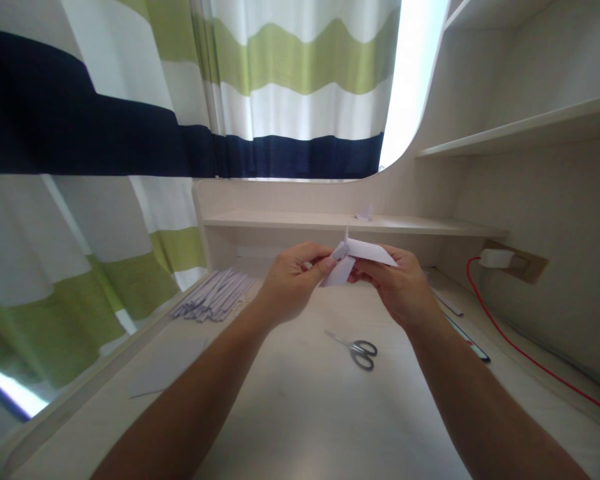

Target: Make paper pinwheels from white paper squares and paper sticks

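Both hands are raised above the pale desk (pixel 305 407) and meet on a small folded piece of white paper (pixel 363 252). My left hand (pixel 290 280) pinches its left end between thumb and fingers. From the other side, my right hand (pixel 400 283) grips the paper, its pointed flap sticking out over the fingers. Below the hands, grey-handled scissors (pixel 357 350) lie flat on the desk.
A pile of several folded paper strips (pixel 215 293) lies at the desk's left rear, a flat sheet (pixel 167 367) nearer the left edge. A red cable (pixel 520 347) runs from a white plug (pixel 497 258) on the right wall. A pen (pixel 467 340) lies right. A low shelf (pixel 290 220) holds a paper scrap (pixel 365 213).
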A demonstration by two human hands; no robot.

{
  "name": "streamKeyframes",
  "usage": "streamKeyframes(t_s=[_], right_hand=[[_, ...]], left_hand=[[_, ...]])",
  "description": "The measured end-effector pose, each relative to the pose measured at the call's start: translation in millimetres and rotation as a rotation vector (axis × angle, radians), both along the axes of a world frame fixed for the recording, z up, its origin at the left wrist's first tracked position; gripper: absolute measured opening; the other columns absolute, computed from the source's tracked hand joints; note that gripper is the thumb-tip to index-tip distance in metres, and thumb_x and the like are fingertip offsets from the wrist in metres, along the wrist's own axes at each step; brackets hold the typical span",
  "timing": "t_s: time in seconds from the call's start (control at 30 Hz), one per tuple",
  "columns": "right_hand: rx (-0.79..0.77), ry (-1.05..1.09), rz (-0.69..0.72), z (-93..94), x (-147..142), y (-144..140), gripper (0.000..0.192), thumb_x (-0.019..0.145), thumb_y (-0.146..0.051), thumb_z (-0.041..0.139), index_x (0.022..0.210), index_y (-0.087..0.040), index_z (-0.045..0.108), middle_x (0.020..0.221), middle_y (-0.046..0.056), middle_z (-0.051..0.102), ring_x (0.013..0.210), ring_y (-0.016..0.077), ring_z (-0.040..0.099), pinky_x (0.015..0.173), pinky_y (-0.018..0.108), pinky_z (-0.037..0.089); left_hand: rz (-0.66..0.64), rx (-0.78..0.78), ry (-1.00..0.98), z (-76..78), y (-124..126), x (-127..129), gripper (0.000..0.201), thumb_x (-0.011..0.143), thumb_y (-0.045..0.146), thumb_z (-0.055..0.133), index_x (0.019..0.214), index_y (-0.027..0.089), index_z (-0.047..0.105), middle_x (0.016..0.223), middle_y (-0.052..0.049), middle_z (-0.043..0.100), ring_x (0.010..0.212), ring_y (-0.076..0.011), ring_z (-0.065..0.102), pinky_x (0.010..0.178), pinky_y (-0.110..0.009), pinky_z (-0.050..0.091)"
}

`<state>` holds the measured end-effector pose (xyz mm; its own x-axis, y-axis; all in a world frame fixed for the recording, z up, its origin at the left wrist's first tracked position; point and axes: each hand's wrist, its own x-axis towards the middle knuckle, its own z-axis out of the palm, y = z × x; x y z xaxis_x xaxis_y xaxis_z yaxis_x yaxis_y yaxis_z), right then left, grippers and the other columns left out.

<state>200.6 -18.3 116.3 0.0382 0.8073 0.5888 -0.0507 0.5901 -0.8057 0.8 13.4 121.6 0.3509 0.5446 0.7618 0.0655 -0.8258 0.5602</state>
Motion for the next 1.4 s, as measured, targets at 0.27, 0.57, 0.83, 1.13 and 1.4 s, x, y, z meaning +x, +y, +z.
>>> streamKeyframes(t_s=[0.27, 0.57, 0.83, 1.13, 1.4], right_hand=[[-0.004, -0.126, -0.136, 8.6, -7, -11, 0.018, 0.085, -0.036, 0.083, 0.082, -0.019, 0.082, 0.066, 0.002, 0.073, 0.059, 0.0140, 0.063, 0.058, 0.029, 0.050], [-0.017, -0.166, -0.231, 8.7, -10, -12, 0.019, 0.084, -0.036, 0.083, 0.079, -0.018, 0.081, 0.063, 0.001, 0.071, 0.056, 0.0133, 0.061, 0.053, 0.027, 0.047], [0.005, -0.120, -0.169, 6.7, -9, -11, 0.025, 0.083, -0.040, 0.087, 0.083, -0.017, 0.078, 0.068, 0.002, 0.074, 0.058, 0.0132, 0.063, 0.056, 0.027, 0.050], [-0.066, -0.185, -0.160, 6.2, -4, -9, 0.031, 0.083, -0.046, 0.087, 0.078, -0.018, 0.074, 0.069, 0.001, 0.072, 0.060, 0.0129, 0.063, 0.057, 0.027, 0.051], [-0.377, -0.552, 0.296, 2.2, -2, -4, 0.036, 0.094, -0.053, 0.074, 0.098, -0.018, 0.083, 0.102, 0.009, 0.082, 0.089, 0.0207, 0.076, 0.075, 0.031, 0.061]], left_hand=[[-0.049, -0.030, 0.048, -6.8, 7, 6, 0.024, 0.100, 0.034, 0.065, 0.089, 0.020, 0.080, 0.089, -0.005, 0.074, 0.086, -0.0190, 0.066, 0.075, -0.030, 0.048], [-0.194, -0.202, -0.032, -6.6, 13, 5, 0.026, 0.095, 0.040, 0.075, 0.101, 0.017, 0.082, 0.101, -0.011, 0.082, 0.092, -0.0213, 0.073, 0.077, -0.031, 0.056], [-0.261, -0.267, -0.096, -5.0, 21, -2, 0.019, 0.090, 0.034, 0.080, 0.097, 0.017, 0.084, 0.086, -0.005, 0.078, 0.077, -0.0141, 0.065, 0.074, -0.025, 0.052], [-0.346, -0.363, -0.197, -17.2, 54, -13, 0.029, 0.088, 0.046, 0.081, 0.091, 0.017, 0.084, 0.077, -0.004, 0.070, 0.072, -0.0138, 0.058, 0.071, -0.026, 0.047], [-0.513, -0.534, -0.301, -18.8, 61, -16, 0.035, 0.077, 0.048, 0.090, 0.078, 0.015, 0.078, 0.072, -0.003, 0.064, 0.068, -0.0128, 0.055, 0.069, -0.026, 0.047]])
